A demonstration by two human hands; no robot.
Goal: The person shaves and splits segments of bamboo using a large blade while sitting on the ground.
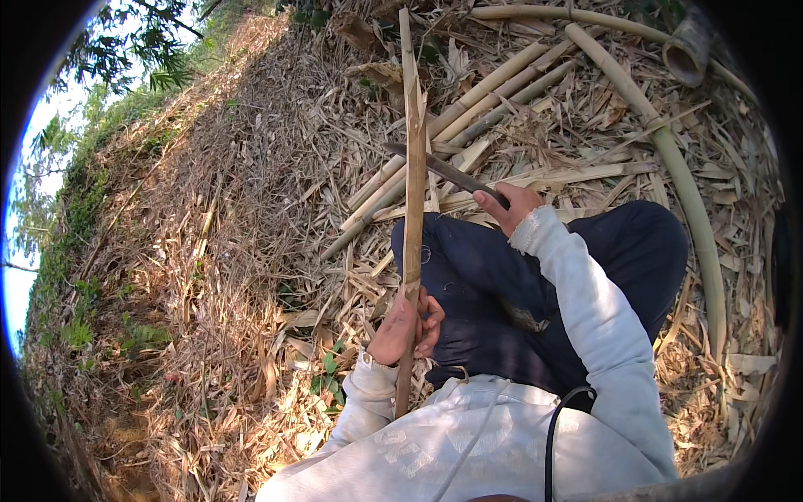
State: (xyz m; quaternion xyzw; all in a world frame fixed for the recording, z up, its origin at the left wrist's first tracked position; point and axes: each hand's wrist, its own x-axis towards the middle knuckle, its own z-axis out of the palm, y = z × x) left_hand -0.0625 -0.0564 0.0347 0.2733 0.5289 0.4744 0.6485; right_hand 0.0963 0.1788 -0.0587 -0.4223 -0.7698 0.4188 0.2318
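A long, narrow strip of split bamboo [415, 197] stands nearly upright before my body, its lower end close to my shirt. My left hand [396, 328] is closed around its lower part, fingers curled to the right. A dark-bladed knife [458, 176] is gripped in my right hand [514, 207], over my bent knee. Its blade points left and meets the strip in the picture above my left hand; whether it cuts into the bamboo cannot be made out. The handle is mostly hidden by my fingers.
Several cut bamboo poles [489, 94] lie ahead on dry leaves and shavings. A long curved pole [682, 171] runs along my right side. A hollow bamboo piece [687, 57] lies at the far right. My crossed legs [493, 326] fill the near middle; a brushy slope [159, 251] rises left.
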